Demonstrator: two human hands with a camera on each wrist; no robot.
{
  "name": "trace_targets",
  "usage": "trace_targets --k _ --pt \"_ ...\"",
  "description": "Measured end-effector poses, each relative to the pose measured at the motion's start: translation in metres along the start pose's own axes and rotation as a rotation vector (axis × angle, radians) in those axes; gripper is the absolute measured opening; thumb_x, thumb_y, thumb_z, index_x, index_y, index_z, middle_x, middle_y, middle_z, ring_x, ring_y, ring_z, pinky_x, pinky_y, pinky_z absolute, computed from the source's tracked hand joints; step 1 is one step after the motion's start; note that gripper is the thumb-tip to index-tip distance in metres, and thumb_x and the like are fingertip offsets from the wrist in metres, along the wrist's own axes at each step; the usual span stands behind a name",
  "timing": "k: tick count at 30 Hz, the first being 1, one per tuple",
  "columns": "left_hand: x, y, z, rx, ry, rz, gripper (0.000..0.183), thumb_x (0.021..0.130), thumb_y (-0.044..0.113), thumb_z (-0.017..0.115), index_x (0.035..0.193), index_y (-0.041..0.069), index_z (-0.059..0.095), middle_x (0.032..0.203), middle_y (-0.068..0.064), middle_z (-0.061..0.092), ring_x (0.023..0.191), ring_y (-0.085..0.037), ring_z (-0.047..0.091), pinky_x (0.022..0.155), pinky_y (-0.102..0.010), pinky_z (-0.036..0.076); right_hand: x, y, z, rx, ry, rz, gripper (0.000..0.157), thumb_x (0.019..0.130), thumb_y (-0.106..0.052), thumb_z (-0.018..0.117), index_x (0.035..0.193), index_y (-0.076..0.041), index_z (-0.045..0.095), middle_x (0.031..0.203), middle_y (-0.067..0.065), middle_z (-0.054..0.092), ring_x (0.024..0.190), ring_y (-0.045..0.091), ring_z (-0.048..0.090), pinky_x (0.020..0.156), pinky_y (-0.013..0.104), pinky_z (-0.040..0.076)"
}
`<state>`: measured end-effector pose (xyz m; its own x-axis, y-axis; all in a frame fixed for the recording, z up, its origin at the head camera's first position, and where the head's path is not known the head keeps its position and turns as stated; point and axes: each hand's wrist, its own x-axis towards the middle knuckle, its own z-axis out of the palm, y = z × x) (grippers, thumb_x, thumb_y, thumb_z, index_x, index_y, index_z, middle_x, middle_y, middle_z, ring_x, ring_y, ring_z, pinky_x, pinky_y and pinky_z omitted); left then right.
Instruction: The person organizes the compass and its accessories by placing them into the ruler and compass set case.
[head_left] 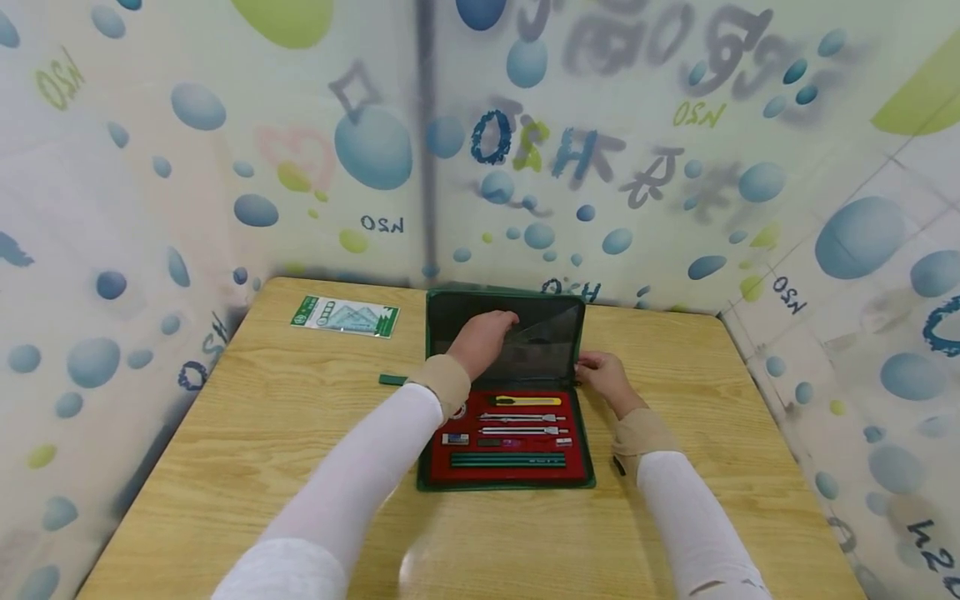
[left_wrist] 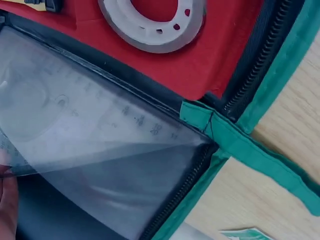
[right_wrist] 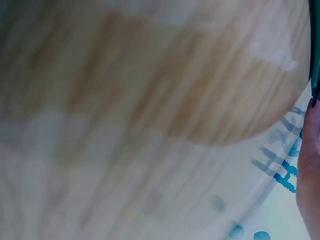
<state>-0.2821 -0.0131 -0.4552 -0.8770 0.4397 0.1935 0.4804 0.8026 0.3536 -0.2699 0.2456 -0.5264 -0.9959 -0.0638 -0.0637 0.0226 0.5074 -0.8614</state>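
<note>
A green zippered case (head_left: pixel 502 486) lies open on the table, its lid raised. The lid's dark inside carries a clear plastic pocket (left_wrist: pixel 90 110) with ruler markings showing through it. My left hand (head_left: pixel 483 340) reaches over the case and pinches the pocket's loose edge, which lifts away from the lid in the left wrist view. At the lid's right edge, my right hand (head_left: pixel 606 379) holds the green border between curled fingers. The red tray (head_left: pixel 502 477) holds a yellow utility knife (head_left: pixel 527 402), two silver compasses (head_left: pixel 522 431), green pencils (head_left: pixel 507 459) and a white ring (left_wrist: pixel 165 46).
A packet of set squares (head_left: pixel 345 317) lies at the table's back left. A green strap (head_left: pixel 392 380) sticks out left of the case. An eraser (head_left: pixel 455 439) and a sharpener (head_left: pixel 564 442) sit in the tray. Printed curtains (head_left: pixel 637 167) surround the wooden table (head_left: pixel 247 450).
</note>
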Motion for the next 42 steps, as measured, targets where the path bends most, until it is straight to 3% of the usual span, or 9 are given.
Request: trace_targets --k 9,15,20,24,28,31,33,37,42 --pt "-0.007 -0.013 0.000 0.065 0.158 0.093 0.030 0.094 0.009 0.057 0.123 0.011 0.062 0.117 -0.005 0.058 0.103 -0.019 0.052 0.087 -0.026 0.050 -0.001 -0.002 0.000 0.001 -0.013 0.010 0.029 0.093 0.001 0.054 0.119 0.012 0.058 0.116 0.031 0.060 0.101 0.037 0.064 0.084 0.037 0.055" --pt "-0.027 -0.048 -0.004 -0.027 0.302 0.123 0.016 0.091 0.009 0.059 0.105 0.011 0.067 0.099 -0.002 0.053 0.086 -0.015 0.054 0.078 -0.027 0.050 -0.001 0.001 -0.004 0.033 -0.009 0.001 0.030 0.092 0.002 0.055 0.119 0.014 0.057 0.117 0.033 0.059 0.100 0.040 0.063 0.082 0.035 0.055" --pt "-0.047 -0.086 -0.019 -0.090 0.325 0.023 0.013 0.091 0.009 0.058 0.101 0.010 0.066 0.097 -0.004 0.056 0.082 -0.017 0.057 0.073 -0.032 0.051 -0.001 0.003 -0.006 0.021 -0.010 0.031 0.030 0.092 0.002 0.055 0.120 0.014 0.057 0.117 0.033 0.059 0.096 0.034 0.066 0.080 0.032 0.056" --pt "-0.062 -0.121 -0.027 -0.053 0.238 -0.178 0.030 0.094 0.015 0.052 0.123 0.005 0.055 0.116 -0.013 0.054 0.100 -0.028 0.057 0.078 -0.043 0.051 -0.002 0.001 -0.006 0.019 -0.015 0.057 0.030 0.092 0.002 0.055 0.119 0.015 0.057 0.115 0.033 0.060 0.089 0.027 0.068 0.079 0.033 0.056" --pt "-0.079 -0.156 -0.029 0.102 -0.036 -0.390 0.057 0.099 0.026 0.044 0.145 -0.002 0.025 0.144 -0.024 0.030 0.131 -0.042 0.033 0.095 -0.057 0.041 -0.003 0.000 -0.007 0.015 -0.017 0.076 0.030 0.092 0.002 0.055 0.119 0.015 0.057 0.114 0.033 0.060 0.086 0.023 0.068 0.078 0.034 0.056" --pt "-0.088 -0.172 -0.030 0.171 -0.230 -0.449 0.061 0.101 0.030 0.036 0.148 -0.004 0.016 0.154 -0.024 0.013 0.141 -0.043 0.015 0.104 -0.062 0.030 -0.003 -0.001 -0.007 0.008 -0.011 0.089 0.029 0.092 0.001 0.055 0.119 0.013 0.058 0.115 0.031 0.061 0.086 0.021 0.067 0.078 0.033 0.057" --pt "-0.092 -0.178 -0.029 0.180 -0.300 -0.452 0.059 0.102 0.030 0.032 0.149 -0.002 0.017 0.156 -0.022 0.009 0.143 -0.042 0.010 0.106 -0.064 0.027 -0.003 -0.001 -0.008 0.011 -0.010 0.086 0.029 0.092 0.002 0.055 0.119 0.013 0.058 0.114 0.031 0.061 0.085 0.020 0.067 0.077 0.032 0.057" --pt "-0.098 -0.179 -0.031 0.187 -0.331 -0.432 0.054 0.102 0.027 0.033 0.147 -0.002 0.025 0.155 -0.023 0.016 0.142 -0.041 0.016 0.105 -0.063 0.029 -0.003 -0.001 -0.007 0.030 -0.015 0.072 0.030 0.091 0.004 0.055 0.118 0.016 0.057 0.114 0.033 0.060 0.086 0.020 0.067 0.076 0.032 0.057" --pt "-0.101 -0.174 -0.033 0.223 -0.240 -0.397 0.040 0.100 0.023 0.039 0.129 -0.002 0.050 0.129 -0.026 0.045 0.122 -0.041 0.044 0.094 -0.059 0.041 -0.005 0.000 -0.008 0.034 -0.017 0.075 0.029 0.091 0.005 0.055 0.118 0.015 0.057 0.114 0.032 0.060 0.087 0.020 0.066 0.077 0.032 0.057"
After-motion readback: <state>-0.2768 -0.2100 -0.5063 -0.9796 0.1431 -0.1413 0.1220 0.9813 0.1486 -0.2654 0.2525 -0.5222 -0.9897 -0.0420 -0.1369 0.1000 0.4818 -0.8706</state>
